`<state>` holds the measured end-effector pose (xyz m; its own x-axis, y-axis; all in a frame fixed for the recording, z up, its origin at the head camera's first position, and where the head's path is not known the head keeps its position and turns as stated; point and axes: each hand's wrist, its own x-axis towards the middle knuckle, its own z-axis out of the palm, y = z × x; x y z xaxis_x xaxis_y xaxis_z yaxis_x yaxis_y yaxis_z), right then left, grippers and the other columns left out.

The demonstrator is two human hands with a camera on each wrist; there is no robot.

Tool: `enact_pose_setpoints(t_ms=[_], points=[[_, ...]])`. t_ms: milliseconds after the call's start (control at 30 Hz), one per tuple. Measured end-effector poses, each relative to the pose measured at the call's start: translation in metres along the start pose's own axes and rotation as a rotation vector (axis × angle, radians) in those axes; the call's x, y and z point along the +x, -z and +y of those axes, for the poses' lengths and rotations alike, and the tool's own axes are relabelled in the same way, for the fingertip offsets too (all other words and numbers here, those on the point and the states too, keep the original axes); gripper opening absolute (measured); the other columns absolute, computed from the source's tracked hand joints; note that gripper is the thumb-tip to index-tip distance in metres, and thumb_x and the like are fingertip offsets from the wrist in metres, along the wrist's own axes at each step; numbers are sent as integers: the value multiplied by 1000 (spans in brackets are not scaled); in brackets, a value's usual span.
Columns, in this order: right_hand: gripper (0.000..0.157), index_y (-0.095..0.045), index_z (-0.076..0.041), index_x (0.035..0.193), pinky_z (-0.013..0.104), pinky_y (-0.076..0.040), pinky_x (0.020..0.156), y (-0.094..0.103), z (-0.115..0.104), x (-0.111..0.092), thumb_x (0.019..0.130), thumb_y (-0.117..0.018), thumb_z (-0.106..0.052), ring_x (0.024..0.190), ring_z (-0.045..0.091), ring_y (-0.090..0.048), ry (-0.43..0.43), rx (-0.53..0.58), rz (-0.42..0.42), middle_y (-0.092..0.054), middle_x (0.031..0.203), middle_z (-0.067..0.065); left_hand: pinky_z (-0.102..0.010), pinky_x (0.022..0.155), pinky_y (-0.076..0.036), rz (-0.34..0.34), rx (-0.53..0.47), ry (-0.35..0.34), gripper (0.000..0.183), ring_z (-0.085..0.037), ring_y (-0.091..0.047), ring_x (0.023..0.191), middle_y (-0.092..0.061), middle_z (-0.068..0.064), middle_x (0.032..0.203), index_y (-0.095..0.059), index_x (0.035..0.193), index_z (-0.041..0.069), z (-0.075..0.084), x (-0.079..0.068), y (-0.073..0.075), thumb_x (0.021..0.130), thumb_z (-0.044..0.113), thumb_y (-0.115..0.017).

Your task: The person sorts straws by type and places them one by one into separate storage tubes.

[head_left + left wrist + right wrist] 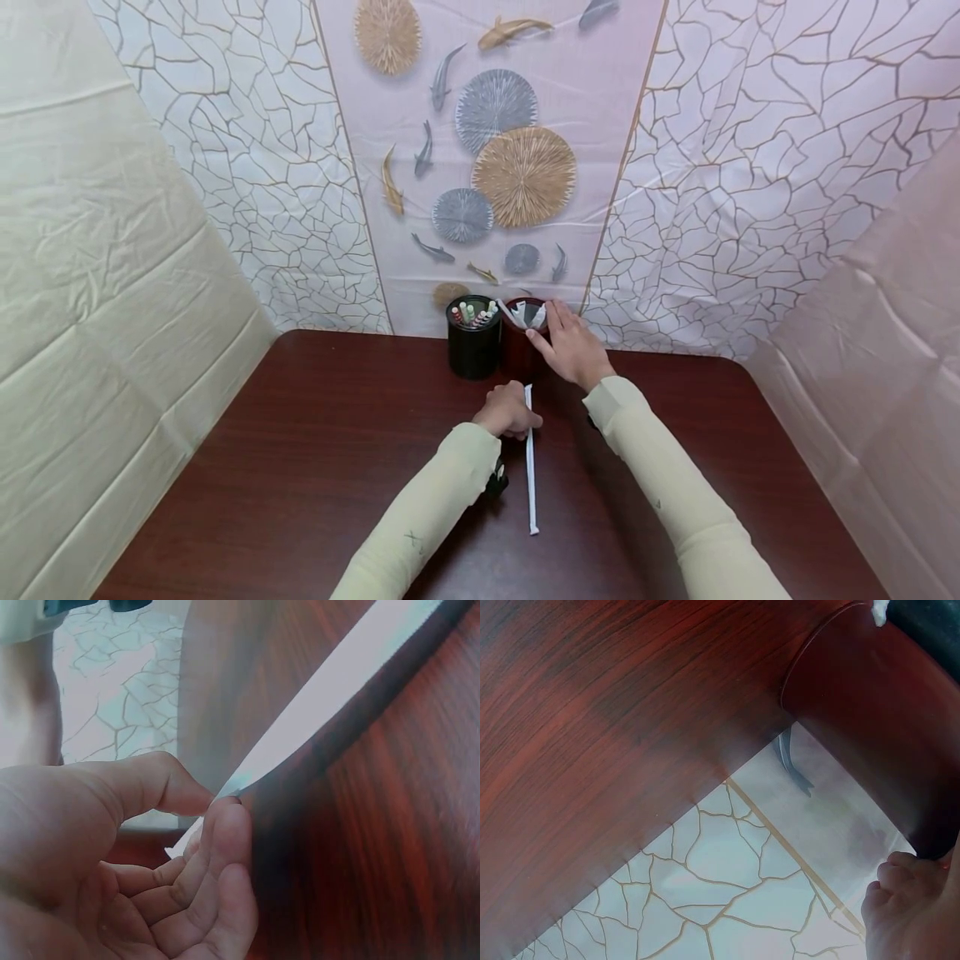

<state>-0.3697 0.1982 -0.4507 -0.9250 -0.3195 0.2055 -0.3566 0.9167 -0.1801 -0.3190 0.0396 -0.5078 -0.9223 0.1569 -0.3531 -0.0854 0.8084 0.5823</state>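
Observation:
My left hand pinches a long, thin white paper-wrapped straw between thumb and index finger; the other fingers curl loosely below in the left wrist view, where the straw runs to the upper right. Near the back edge, a dark red cup holds several white-wrapped pieces. On its right side and rim rests my right hand, fingers mostly straight and thumb at the front. Fingers show by the cup's rim in the right wrist view; their contact is partly hidden.
A black cup with several striped paper straws stands against the red cup's left side. Both are on a dark reddish wooden table. Patterned cloth hangs behind it, with plain cloth at both sides.

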Motion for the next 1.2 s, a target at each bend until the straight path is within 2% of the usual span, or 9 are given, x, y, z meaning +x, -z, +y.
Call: enact_pose_setpoints(t_ms=[67, 200, 233, 433, 500, 700, 800, 1033, 1200], points=[[90, -15, 3, 168, 54, -23, 132, 0, 0, 0, 110, -25, -66, 163, 40, -21, -2, -1, -4, -17, 176, 25, -32, 48, -54, 1, -9, 2, 24, -21, -67, 50, -69, -8, 57, -67, 86, 4, -4, 5, 2, 90, 24, -79], [90, -15, 3, 168, 54, -23, 132, 0, 0, 0, 110, -25, -66, 163, 40, -21, -2, -2, -4, -17, 175, 25, -33, 52, -57, -2, -14, 5, 23, -23, -70, 54, -73, -10, 61, -69, 87, 2, 2, -17, 24, 92, 22, -79], [90, -15, 3, 168, 54, -23, 132, 0, 0, 0, 110, -25, -65, 163, 40, -21, -1, -3, -1, -18, 175, 25, -30, 51, -55, 12, -6, -16, 26, -19, -67, 51, -71, -6, 59, -69, 86, 4, -2, -14, 24, 92, 27, -79], [89, -17, 4, 167, 54, -24, 132, 1, -2, -1, 111, -26, -64, 163, 41, -22, 3, -9, 4, -18, 175, 26, -26, 49, -49, 72, 14, -69, 27, -18, -68, 53, -68, -2, 55, -68, 81, 6, 0, -32, 45, 93, 27, -79], [88, -17, 4, 167, 54, -24, 132, 1, -2, -1, 111, -26, -63, 162, 41, -23, 0, -8, 1, -18, 175, 26, -25, 51, -48, 92, 24, -84, 26, -21, -71, 57, -68, -4, 54, -68, 78, 5, 5, -45, 55, 94, 22, -77], [89, -15, 3, 168, 54, -24, 132, 1, -1, -1, 110, -26, -64, 162, 42, -23, -8, 1, -8, -16, 176, 25, -31, 68, -54, 149, 104, -152, 27, -22, -71, 67, -68, -1, 54, -68, 80, 6, 11, -56, 74, 94, 27, -78], [89, -14, 2, 168, 55, -24, 132, 1, -1, 0, 110, -25, -65, 163, 41, -22, -11, 4, -13, -15, 176, 24, -35, 75, -57, 177, 156, -183, 27, -22, -69, 69, -70, -2, 60, -69, 83, 6, 16, -61, 84, 94, 30, -78], [90, -15, 1, 168, 55, -25, 131, 1, 0, 1, 110, -25, -66, 163, 41, -22, -9, 7, -2, -16, 176, 24, -43, 87, -58, 232, 273, -237, 30, -30, -68, 86, -70, -9, 87, -67, 93, 4, 31, -74, 115, 94, 32, -78], [89, -17, 3, 167, 56, -27, 130, 0, 0, 0, 110, -26, -64, 161, 43, -25, -4, 9, 20, -19, 175, 26, -45, 89, -57, 253, 343, -272, 30, -30, -69, 89, -69, -11, 97, -66, 95, 5, 46, -86, 139, 96, 34, -75]])
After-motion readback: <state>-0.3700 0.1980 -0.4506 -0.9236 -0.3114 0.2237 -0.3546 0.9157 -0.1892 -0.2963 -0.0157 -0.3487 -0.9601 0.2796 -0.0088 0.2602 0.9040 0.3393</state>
